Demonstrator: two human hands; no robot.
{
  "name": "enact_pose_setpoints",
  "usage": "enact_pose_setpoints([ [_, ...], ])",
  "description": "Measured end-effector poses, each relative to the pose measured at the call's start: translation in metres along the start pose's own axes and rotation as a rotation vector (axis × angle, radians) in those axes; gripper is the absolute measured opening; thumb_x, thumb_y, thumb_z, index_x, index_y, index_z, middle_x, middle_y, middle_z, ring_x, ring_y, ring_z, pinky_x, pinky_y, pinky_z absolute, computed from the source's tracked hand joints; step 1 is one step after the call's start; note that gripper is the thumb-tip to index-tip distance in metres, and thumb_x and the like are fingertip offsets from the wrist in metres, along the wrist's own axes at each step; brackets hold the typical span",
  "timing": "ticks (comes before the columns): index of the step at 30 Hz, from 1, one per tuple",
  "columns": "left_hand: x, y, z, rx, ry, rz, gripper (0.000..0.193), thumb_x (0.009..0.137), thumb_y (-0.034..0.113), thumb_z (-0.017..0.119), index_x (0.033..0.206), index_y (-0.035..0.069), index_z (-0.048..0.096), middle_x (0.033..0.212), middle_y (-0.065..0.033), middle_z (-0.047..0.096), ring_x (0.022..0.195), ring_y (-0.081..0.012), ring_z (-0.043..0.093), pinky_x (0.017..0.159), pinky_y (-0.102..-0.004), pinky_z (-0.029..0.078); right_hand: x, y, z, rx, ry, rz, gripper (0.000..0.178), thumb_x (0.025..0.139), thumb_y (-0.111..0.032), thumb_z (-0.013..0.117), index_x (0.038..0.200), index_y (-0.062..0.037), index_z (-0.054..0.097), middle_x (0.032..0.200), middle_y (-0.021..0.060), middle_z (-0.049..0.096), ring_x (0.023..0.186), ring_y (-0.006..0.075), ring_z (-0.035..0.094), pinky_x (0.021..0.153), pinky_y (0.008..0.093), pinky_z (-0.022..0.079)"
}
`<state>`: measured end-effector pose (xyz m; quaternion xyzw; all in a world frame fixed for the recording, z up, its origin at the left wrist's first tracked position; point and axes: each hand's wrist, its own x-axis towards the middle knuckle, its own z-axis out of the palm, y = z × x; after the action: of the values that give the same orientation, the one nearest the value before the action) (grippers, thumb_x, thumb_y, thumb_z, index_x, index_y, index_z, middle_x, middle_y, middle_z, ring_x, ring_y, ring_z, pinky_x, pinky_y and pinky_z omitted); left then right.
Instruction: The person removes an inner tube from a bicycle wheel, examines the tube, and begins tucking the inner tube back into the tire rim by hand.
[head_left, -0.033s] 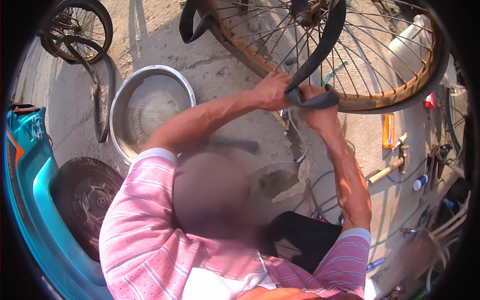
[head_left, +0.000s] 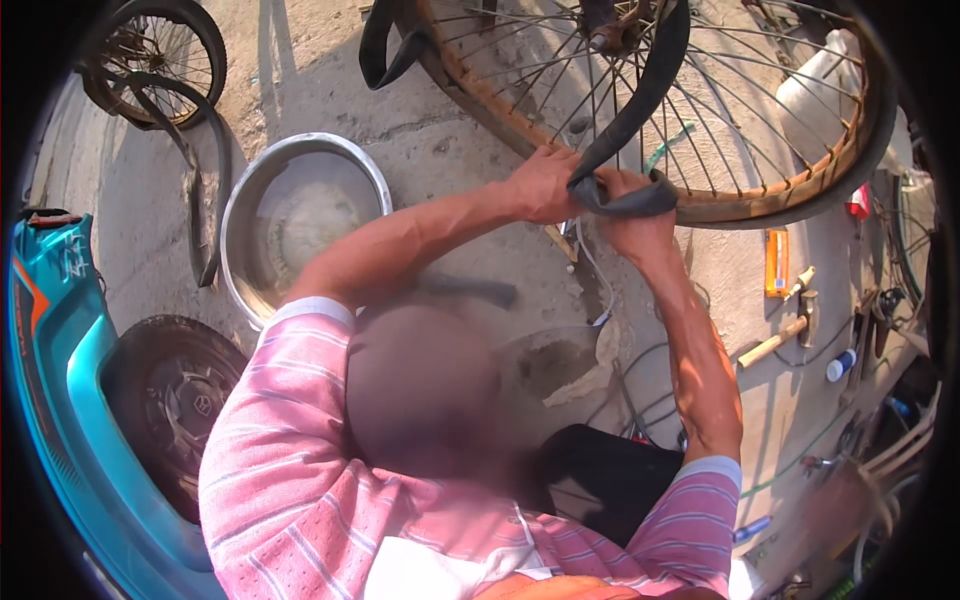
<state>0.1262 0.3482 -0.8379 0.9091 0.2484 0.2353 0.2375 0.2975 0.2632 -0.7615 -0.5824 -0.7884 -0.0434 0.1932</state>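
A rusty-rimmed bicycle wheel (head_left: 755,195) stands at the top right in front of me. A black inner tube (head_left: 640,110) hangs over it, and its lower loop lies across my right hand (head_left: 640,222). My left hand (head_left: 545,186) is closed on the wheel's near edge, right beside that loop. My right hand is closed on the same edge beneath the loop, fingers partly covered. Another bend of the tube sticks out at the wheel's left side. What lies under my fingers is hidden.
To the left are a metal basin (head_left: 305,195) holding water, a second bicycle wheel (head_left: 165,60) with a tube draped on it, and a teal vehicle panel (head_left: 60,330) beside a dark wheel. At right lie a hammer (head_left: 775,342), an orange box (head_left: 777,262) and a white bottle (head_left: 841,366).
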Motion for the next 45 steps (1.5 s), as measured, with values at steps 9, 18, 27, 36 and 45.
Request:
enact_pose_setpoints([
  [9,-0.001,0.000,0.001,0.123,-0.060,0.094,0.053,0.081,0.025,0.077,0.133,0.023,0.067,0.120,-0.0089,0.069,0.112,-0.0373,0.066,0.094,-0.0532,0.047,-0.002,-0.031,-0.056,1.001,-0.057,0.350,0.061,0.086,-0.033,0.082,0.137,-0.0058,0.063,0.122,0.0106,0.073,0.106,0.0262,0.071,0.092,0.0370,0.055],
  [18,0.000,0.003,0.009,0.150,0.036,0.075,0.013,0.078,0.018,0.074,0.088,0.010,0.070,0.100,-0.0097,0.062,0.104,-0.0335,0.064,0.090,-0.0487,0.050,0.021,0.017,-0.223,1.423,0.628,0.296,0.073,0.100,-0.033,0.068,0.164,-0.0126,0.038,0.148,0.0158,0.060,0.131,0.0265,0.063,0.109,0.0403,0.049],
  [27,0.004,-0.009,0.007,-0.289,0.130,0.149,0.011,0.081,0.020,0.072,0.089,0.012,0.069,0.096,-0.0087,0.062,0.100,-0.0331,0.064,0.083,-0.0465,0.051,0.013,0.016,-0.171,0.637,-0.219,0.609,0.060,0.095,-0.033,0.073,0.141,0.0046,0.063,0.127,0.0176,0.073,0.110,0.0215,0.072,0.099,0.0348,0.055],
  [36,0.004,-0.004,0.003,0.114,0.113,0.218,0.027,0.083,0.015,0.074,0.110,0.016,0.075,0.097,-0.0084,0.062,0.093,-0.0322,0.065,0.079,-0.0487,0.051,0.021,-0.007,-0.106,0.599,-0.208,0.428,0.053,0.093,-0.025,0.078,0.135,0.0031,0.065,0.122,0.0178,0.074,0.102,0.0243,0.074,0.091,0.0365,0.058],
  [45,0.005,-0.010,0.002,-0.107,0.041,0.229,0.036,0.086,0.027,0.077,0.121,0.020,0.075,0.118,-0.0074,0.069,0.112,-0.0284,0.066,0.104,-0.0452,0.051,0.016,-0.023,-0.075,0.558,-0.297,0.176,0.042,0.086,-0.025,0.080,0.122,-0.0034,0.074,0.112,0.0184,0.075,0.104,0.0331,0.072,0.093,0.0409,0.055],
])
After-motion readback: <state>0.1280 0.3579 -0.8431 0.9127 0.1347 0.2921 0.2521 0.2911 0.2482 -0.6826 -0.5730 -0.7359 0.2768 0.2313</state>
